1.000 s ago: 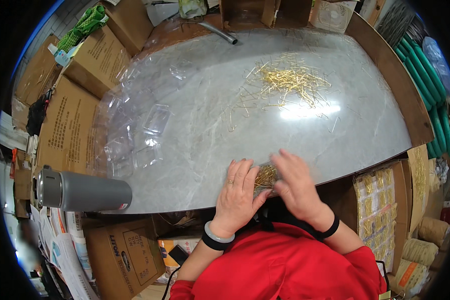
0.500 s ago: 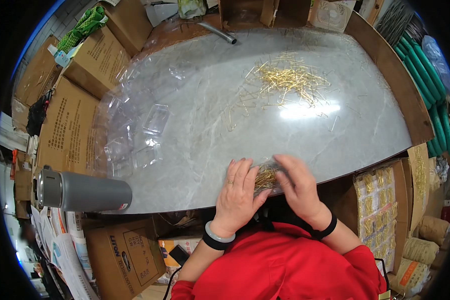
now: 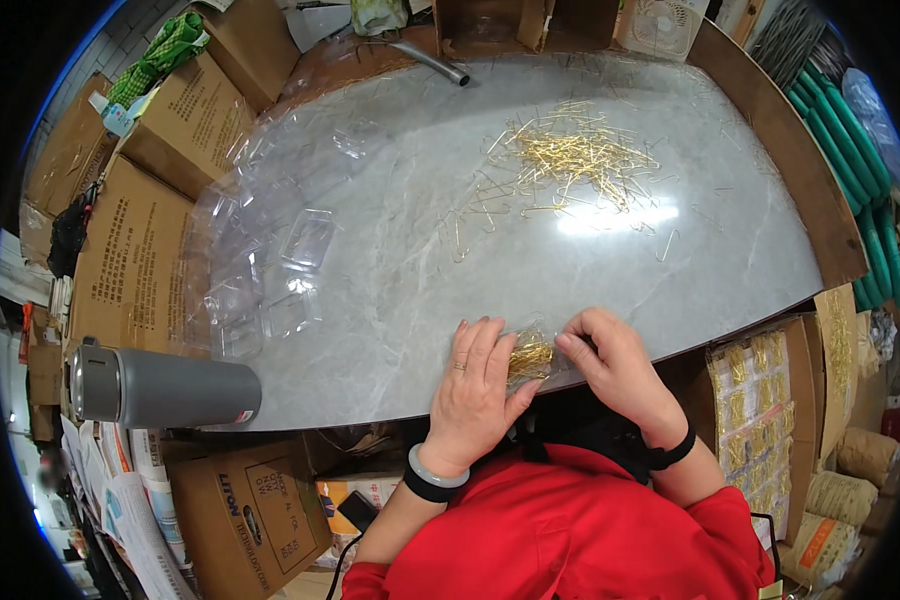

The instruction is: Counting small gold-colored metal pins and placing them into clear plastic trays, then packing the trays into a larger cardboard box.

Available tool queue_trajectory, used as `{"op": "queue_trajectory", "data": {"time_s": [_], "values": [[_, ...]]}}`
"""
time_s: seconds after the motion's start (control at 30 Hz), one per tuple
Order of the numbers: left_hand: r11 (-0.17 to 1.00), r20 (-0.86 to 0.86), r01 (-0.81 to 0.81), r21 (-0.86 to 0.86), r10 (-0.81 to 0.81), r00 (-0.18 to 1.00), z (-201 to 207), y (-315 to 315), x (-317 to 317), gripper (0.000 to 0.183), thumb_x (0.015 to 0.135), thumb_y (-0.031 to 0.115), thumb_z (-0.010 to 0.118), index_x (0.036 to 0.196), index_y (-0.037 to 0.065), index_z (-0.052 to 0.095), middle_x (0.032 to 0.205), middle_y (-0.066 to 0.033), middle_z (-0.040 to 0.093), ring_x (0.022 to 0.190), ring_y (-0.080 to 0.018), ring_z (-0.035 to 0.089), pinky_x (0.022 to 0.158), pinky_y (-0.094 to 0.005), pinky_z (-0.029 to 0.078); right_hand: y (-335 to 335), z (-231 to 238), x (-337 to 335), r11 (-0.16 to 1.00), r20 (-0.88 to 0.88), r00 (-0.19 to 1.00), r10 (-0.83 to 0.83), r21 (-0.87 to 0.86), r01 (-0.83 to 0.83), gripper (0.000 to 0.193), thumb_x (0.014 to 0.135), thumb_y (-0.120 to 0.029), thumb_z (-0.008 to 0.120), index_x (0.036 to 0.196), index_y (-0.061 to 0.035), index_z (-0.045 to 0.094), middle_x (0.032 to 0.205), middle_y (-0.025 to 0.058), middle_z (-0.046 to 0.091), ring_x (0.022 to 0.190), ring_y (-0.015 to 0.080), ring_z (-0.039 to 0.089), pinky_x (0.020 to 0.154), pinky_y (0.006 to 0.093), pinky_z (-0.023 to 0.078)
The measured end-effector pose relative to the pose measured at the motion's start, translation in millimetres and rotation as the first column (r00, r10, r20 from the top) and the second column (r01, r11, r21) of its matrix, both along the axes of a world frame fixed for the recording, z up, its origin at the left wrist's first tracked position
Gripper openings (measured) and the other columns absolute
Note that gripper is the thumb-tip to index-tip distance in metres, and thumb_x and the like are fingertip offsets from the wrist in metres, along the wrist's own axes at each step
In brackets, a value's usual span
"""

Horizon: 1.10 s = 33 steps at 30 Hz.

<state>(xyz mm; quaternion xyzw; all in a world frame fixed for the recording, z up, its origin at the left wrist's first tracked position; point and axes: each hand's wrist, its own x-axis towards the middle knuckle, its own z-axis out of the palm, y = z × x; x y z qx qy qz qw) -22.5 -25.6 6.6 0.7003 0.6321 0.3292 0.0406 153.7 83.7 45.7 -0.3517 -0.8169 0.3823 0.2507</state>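
A small clear plastic box (image 3: 532,357) filled with thin gold-coloured wire hooks lies at the table's near edge, between my hands. My left hand (image 3: 473,385) holds it from the left, with its fingers along that side and the thumb at the near corner. At the box's right edge, my right hand (image 3: 615,365) is closed in a pinch on the clear plastic; the fingertips partly hide what they grip. Farther off lies a loose pile of gold wire hooks (image 3: 580,158), with a few strays around it. Several clear plastic boxes (image 3: 310,240) are spread over the table's left side.
The grey marbled table (image 3: 390,300) has a raised wooden edge (image 3: 790,170) on the right. A grey flask (image 3: 185,388) lies at the near left. Cardboard boxes (image 3: 135,260) line the left, and a metal tube (image 3: 430,63) lies at the back. Packed hooks fill a carton (image 3: 755,420) below right.
My right hand has drawn back a little to the right and its fingers have closed into a pinch at the box's edge. More of the hooks inside shows. My left hand stays in place.
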Motion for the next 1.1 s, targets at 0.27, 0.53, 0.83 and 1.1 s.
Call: {"op": "queue_trajectory", "data": {"time_s": [0.27,0.53,0.83,1.1], "values": [[1.0,0.009,-0.007,0.012,0.007,1.0,-1,0,0,0.059,0.087,0.028,0.074,0.13,-0.002,0.048,0.139,-0.0199,0.046,0.13,-0.0427,0.044,0.113,-0.0551,0.036,-1,-5,-9,0.99,-0.021,1.0,-0.001,0.14,0.004,0.01,0.091,-0.012,0.069,0.091,-0.0023,0.065,0.081,0.0141,0.06,0.072,0.0323,0.061,0.065,0.0394,0.048],[0.999,0.062,-0.029,0.037,0.027,0.998,-4,-2,-1,0.062,0.084,0.027,0.077,0.131,-0.001,0.047,0.139,-0.0196,0.047,0.128,-0.0447,0.046,0.112,-0.0558,0.038,1,-7,-24,0.971,-0.068,0.982,-0.177,0.148,0.185,0.007,0.089,-0.01,0.07,0.093,-0.005,0.069,0.083,0.0112,0.06,0.071,0.0282,0.062,0.062,0.0371,0.049],[0.999,0.056,-0.036,0.035,0.034,0.998,-3,-1,-2,0.062,0.085,0.029,0.077,0.132,0.0,0.05,0.136,-0.0195,0.049,0.125,-0.0459,0.049,0.11,-0.0546,0.041,3,-17,-23,0.973,-0.18,0.958,-0.224,0.011,0.229,0.008,0.086,-0.01,0.071,0.094,-0.007,0.071,0.087,0.0089,0.059,0.069,0.0271,0.06,0.063,0.0352,0.05],[0.999,0.039,-0.034,0.039,0.032,0.999,-3,-1,-2,0.062,0.084,0.029,0.077,0.133,0.001,0.051,0.137,-0.019,0.049,0.126,-0.0453,0.048,0.11,-0.0545,0.04,-8,-12,-5,0.96,-0.114,0.993,-0.024,0.274,0.055,0.028,0.084,-0.003,0.067,0.112,-0.0044,0.068,0.095,0.0097,0.063,0.092,0.0285,0.06,0.081,0.0391,0.049]]}}
